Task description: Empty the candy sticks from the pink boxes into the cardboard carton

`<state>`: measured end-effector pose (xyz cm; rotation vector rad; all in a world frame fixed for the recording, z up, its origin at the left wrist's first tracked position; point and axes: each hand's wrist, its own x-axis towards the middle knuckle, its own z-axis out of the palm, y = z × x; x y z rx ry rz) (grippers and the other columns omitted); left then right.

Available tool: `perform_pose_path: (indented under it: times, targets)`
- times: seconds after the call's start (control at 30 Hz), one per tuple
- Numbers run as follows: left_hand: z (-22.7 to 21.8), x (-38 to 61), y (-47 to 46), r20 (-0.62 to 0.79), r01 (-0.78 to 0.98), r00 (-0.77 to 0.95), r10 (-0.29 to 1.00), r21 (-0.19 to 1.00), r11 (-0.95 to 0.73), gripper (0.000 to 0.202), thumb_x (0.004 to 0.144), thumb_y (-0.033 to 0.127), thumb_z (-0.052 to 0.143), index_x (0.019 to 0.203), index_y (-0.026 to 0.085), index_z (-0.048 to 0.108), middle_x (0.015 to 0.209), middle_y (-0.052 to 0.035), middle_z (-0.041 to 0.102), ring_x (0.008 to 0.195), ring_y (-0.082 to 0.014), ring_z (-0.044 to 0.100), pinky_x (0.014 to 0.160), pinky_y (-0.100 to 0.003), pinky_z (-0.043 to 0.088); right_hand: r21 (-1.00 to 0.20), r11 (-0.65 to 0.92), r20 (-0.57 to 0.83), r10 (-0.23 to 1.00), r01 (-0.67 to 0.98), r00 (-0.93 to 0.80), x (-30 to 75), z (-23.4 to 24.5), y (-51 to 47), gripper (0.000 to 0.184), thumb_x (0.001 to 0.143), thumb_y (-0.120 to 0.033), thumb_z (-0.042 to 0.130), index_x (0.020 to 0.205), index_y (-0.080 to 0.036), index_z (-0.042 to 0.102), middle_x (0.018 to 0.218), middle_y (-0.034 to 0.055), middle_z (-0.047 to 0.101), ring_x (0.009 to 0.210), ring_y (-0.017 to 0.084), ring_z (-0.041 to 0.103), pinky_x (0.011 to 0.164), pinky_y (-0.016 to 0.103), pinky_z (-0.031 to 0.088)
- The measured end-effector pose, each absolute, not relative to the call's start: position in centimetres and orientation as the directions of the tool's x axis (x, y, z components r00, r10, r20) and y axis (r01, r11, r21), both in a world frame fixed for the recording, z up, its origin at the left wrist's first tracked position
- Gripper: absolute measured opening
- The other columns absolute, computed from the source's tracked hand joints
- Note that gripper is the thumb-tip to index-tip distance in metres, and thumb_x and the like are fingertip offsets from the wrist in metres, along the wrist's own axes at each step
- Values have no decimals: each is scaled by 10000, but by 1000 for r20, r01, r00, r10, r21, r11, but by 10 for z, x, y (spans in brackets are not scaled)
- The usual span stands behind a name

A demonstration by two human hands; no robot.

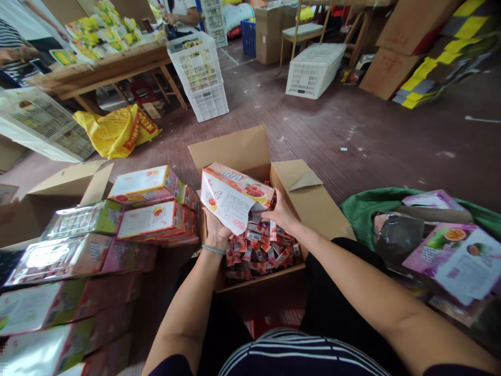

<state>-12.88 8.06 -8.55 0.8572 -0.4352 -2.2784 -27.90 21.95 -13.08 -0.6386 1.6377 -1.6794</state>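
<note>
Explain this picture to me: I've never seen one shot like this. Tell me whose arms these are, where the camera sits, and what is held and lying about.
There is no machine here. A person wears a camera on the head, so you look down along their own two bare arms. Both hands hold one pink printed carton over an open cardboard box full of small red sachets. The left hand grips the carton from below; the right hand holds its open end. To the left stand stacks of shrink-wrapped cartons. To the right, a green bag holds flattened purple cartons. Farther off are white crates, a yellow sack and a wooden table, where other people work.
</note>
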Motion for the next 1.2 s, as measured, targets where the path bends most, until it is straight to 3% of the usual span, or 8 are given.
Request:
perform_pose_path:
  times: [0.17,0.27,0.37,0.5,0.73,0.9,1.03,1.2]
  targets:
    - [-90,-125,83,-504,494,-478,-720,523,-694,909,930,802,121,1447,202,566,1364,-120,665,1349,-321,547,1151,-449,416,-961,-129,264,-701,-247,-662,-283,-102,223,983,617,-536,899,1420,-262,403,1356,146,555,1170,315,596,1027,540,524]
    - [-104,-122,81,-472,462,-520,-712,546,-699,955,878,869,157,1452,226,569,1373,-112,661,1311,-321,579,1113,-442,457,-708,-186,616,-633,-681,-468,-281,-85,232,905,758,-508,837,1509,-308,373,1353,124,544,1226,331,558,1078,564,495]
    - [-120,-117,74,-576,372,-481,-661,548,-749,920,880,866,229,1409,208,594,1130,-127,749,1026,-302,706,913,-422,563,-545,-212,718,-618,-811,-321,-282,-74,238,918,834,-468,778,1592,-344,276,1339,113,539,1212,335,562,1065,563,516]
    - [-133,-112,64,-696,202,-407,-592,563,-801,839,898,827,345,1319,152,611,741,-75,697,609,-222,659,632,-333,553,-519,-189,731,-603,-833,-319,-288,-68,241,965,850,-486,761,1628,-362,204,1324,111,523,1194,340,564,1035,556,541]
    - [-124,-120,68,-562,249,-496,-662,639,-728,828,869,860,341,1331,220,592,1007,-109,734,822,-279,700,762,-409,570,-486,-177,731,-619,-856,-287,-287,-66,248,939,899,-515,705,1639,-364,146,1351,114,508,1227,339,546,1067,553,524]
    - [-116,-111,61,-654,120,-401,-641,656,-745,906,819,927,202,1283,257,597,988,-111,686,813,-284,679,742,-458,570,-556,-181,705,-619,-812,-345,-284,-71,250,870,899,-515,703,1622,-351,248,1353,109,523,1246,331,542,1097,552,497]
    - [-107,-106,59,-680,55,-406,-610,649,-759,832,830,898,266,1221,250,612,960,-121,666,801,-286,669,714,-448,565,-779,-130,544,-626,-613,-559,-291,-74,248,732,876,-588,687,1514,-294,480,1324,109,581,1204,305,577,1065,531,513]
    - [-93,-105,62,-555,-12,-494,-669,774,-633,653,913,758,363,1175,237,658,859,-70,654,692,-201,606,598,-297,483,-994,-50,109,-611,-99,-784,-305,-83,241,759,772,-638,741,1404,-249,582,1167,65,689,1017,245,657,967,451,552]
